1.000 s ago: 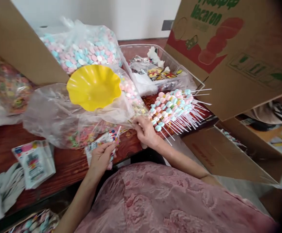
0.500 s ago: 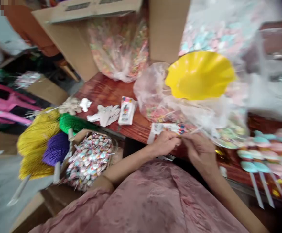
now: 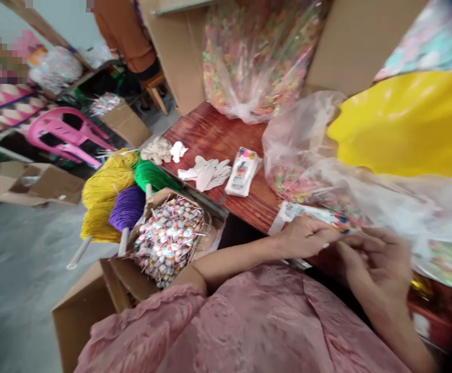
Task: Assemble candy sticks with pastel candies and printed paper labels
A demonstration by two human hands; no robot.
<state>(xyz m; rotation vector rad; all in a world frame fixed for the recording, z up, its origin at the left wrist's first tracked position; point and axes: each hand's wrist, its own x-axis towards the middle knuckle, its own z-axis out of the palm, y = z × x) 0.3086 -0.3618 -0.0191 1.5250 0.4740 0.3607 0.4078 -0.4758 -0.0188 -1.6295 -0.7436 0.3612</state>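
We find the white plastic packet with dark print and a red-and-blue end [image 3: 321, 213] at the near edge of the reddish-brown wooden table [image 3: 206, 129], just beyond the left hand [image 3: 307, 238]. Its long axis runs roughly left to right, coloured end towards the right hand [image 3: 377, 264]; the left hand is nearer. We note a pale, glossy-looking surface, partly covered by the left hand. Both hands have bent fingers, fingertips close together; blur prevents us from telling whether either grips anything. A translucent plastic bag with multicoloured pieces [image 3: 299, 137] lies beyond.
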